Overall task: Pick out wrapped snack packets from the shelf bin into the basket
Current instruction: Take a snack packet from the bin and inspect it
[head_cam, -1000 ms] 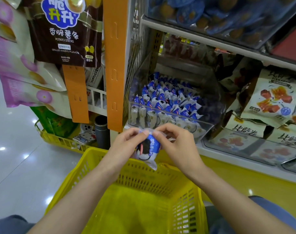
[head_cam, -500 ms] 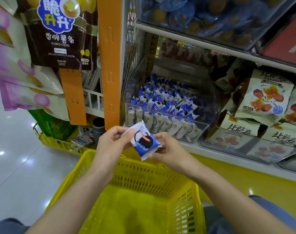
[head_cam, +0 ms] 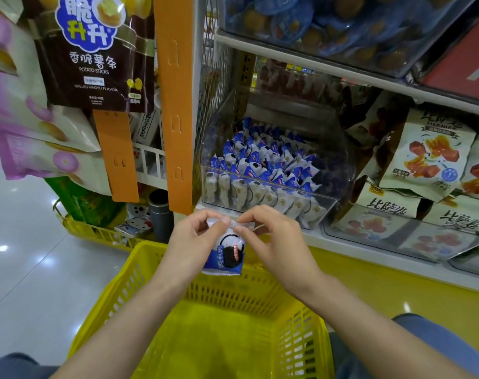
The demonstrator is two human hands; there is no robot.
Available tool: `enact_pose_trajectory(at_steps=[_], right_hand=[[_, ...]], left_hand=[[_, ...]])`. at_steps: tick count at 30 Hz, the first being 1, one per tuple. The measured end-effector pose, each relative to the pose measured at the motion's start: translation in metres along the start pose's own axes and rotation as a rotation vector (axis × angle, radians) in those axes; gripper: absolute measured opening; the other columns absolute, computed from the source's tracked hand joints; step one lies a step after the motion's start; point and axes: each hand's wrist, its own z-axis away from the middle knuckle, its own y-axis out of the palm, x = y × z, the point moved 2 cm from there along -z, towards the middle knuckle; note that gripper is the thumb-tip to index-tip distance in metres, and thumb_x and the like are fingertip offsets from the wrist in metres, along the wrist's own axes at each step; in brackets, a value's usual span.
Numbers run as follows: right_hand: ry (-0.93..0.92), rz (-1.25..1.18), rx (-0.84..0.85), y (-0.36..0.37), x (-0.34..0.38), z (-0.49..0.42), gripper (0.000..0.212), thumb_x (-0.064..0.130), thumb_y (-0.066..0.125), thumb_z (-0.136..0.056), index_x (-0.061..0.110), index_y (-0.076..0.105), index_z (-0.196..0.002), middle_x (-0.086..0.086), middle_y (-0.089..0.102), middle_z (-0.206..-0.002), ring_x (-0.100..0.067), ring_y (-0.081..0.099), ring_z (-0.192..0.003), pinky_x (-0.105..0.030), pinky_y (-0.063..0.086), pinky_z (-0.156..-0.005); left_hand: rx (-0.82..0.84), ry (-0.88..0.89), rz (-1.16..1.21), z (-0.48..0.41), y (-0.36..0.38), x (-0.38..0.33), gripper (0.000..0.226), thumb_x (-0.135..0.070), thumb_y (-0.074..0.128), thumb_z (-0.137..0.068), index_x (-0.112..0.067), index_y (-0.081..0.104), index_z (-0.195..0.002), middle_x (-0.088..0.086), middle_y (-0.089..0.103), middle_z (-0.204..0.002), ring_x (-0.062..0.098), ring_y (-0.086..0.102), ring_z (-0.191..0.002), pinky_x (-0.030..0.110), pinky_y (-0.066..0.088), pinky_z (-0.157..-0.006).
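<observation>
Pinching packet [head_cam: 227, 258] by top edge with left hand [head_cam: 189, 244] and right hand [head_cam: 273, 239], above basket [head_cam: 232, 294]. Beyond, bin [head_cam: 342, 165] beside orange strip [head_cam: 175, 105]

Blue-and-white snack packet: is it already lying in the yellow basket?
No, the left hand and right hand pinch the snack packet by its top edge, above the far rim of the yellow basket.

Potato sticks bag [head_cam: 96, 53] hangs beside orange strip [head_cam: 175, 119] (slotted), upper L.
</observation>
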Motion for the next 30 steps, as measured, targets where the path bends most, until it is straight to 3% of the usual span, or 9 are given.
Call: enact_pose_trajectory(at_steps=[3,6,10,15,18,21,23,27,30], right_hand=[[-0.073,0.103,-0.003,0.001,0.0,0.002,0.005,0.023,0.061,-0.089,0.019,0.063,-0.09,0.01,0.057,-0.085,-0.004,0.055,-0.078,-0.023,0.049,-0.07],[-0.004,0.048,-0.048,0.0,-0.002,-0.001,0.003,0.021,0.061,-0.088,0.019,0.063,-0.087,0.009,0.059,-0.083,-0.003,0.055,-0.079,-0.019,0.049,-0.065],[0.113,-0.05,-0.167,-0.005,-0.006,-0.006,0.003,0.02,0.061,-0.088,0.02,0.061,-0.085,0.006,0.061,-0.084,-0.004,0.057,-0.081,-0.015,0.049,-0.066],[-0.027,-0.018,-0.072,-0.006,0.001,-0.002,0.002,0.014,0.064,-0.086,0.014,0.065,-0.088,0.004,0.062,-0.093,-0.004,0.058,-0.089,-0.015,0.048,-0.078],[-0.126,0.113,0.03,-0.002,0.005,0.002,0.006,0.014,0.064,-0.085,0.013,0.067,-0.089,0.001,0.06,-0.102,-0.01,0.054,-0.1,-0.019,0.043,-0.087],[-0.161,0.165,0.086,0.001,0.006,0.002,0.01,0.018,0.062,-0.086,0.014,0.068,-0.094,0.001,0.058,-0.104,-0.008,0.05,-0.103,-0.017,0.039,-0.087],[-0.068,0.073,0.07,0.003,0.005,0.002,0.016,0.023,0.058,-0.089,0.018,0.062,-0.104,0.005,0.055,-0.106,-0.002,0.05,-0.102,-0.016,0.041,-0.089],[0.351,-0.291,-0.017,0.005,-0.002,-0.003,0.027,0.025,0.053,-0.092,0.023,0.043,-0.117,0.009,0.055,-0.11,0.007,0.053,-0.096,-0.012,0.046,-0.084],[0.579,-0.606,0.118,0.007,-0.005,-0.004,0.016,0.022,0.047,-0.096,0.02,0.055,-0.109,0.001,0.066,-0.107,-0.004,0.064,-0.091,-0.024,0.054,-0.08]], left_hand=[[0.014,-0.015,-0.004,0.0,0.0,0.002,0.011,-0.023,0.058,-0.089,-0.021,0.063,-0.079,-0.003,0.07,-0.069,0.006,0.067,-0.066,0.015,0.05,-0.055],[-0.074,-0.003,-0.101,-0.002,-0.001,0.008,0.009,-0.027,0.061,-0.086,-0.021,0.054,-0.087,-0.002,0.063,-0.082,0.01,0.062,-0.075,0.02,0.047,-0.065],[-0.139,0.031,-0.374,-0.006,-0.008,0.01,0.018,-0.023,0.051,-0.093,-0.022,0.053,-0.076,-0.002,0.056,-0.071,0.016,0.052,-0.068,0.025,0.04,-0.061],[0.03,-0.325,0.081,-0.005,-0.004,0.004,0.049,-0.046,0.026,-0.097,-0.018,0.065,-0.088,0.004,0.069,-0.084,0.018,0.065,-0.076,0.028,0.05,-0.068],[0.022,-0.299,0.215,-0.005,-0.006,0.002,0.041,-0.045,0.043,-0.093,-0.014,0.066,-0.105,0.006,0.071,-0.098,0.017,0.069,-0.08,0.028,0.05,-0.07],[-0.064,-0.226,0.194,-0.006,-0.008,0.001,0.021,-0.026,0.056,-0.091,-0.014,0.069,-0.1,0.009,0.068,-0.11,0.02,0.065,-0.096,0.032,0.053,-0.079],[-0.097,-0.191,0.145,-0.007,-0.007,0.001,0.019,-0.023,0.054,-0.092,-0.015,0.068,-0.103,0.007,0.066,-0.114,0.02,0.062,-0.104,0.034,0.052,-0.086],[-0.047,-0.12,0.124,-0.006,-0.003,0.0,0.02,-0.021,0.048,-0.095,-0.023,0.068,-0.092,-0.002,0.073,-0.094,0.012,0.067,-0.09,0.023,0.053,-0.071],[0.005,-0.039,0.045,-0.005,0.0,0.001,0.018,-0.019,0.049,-0.095,-0.027,0.065,-0.093,-0.005,0.072,-0.091,0.008,0.066,-0.084,0.018,0.053,-0.068]])
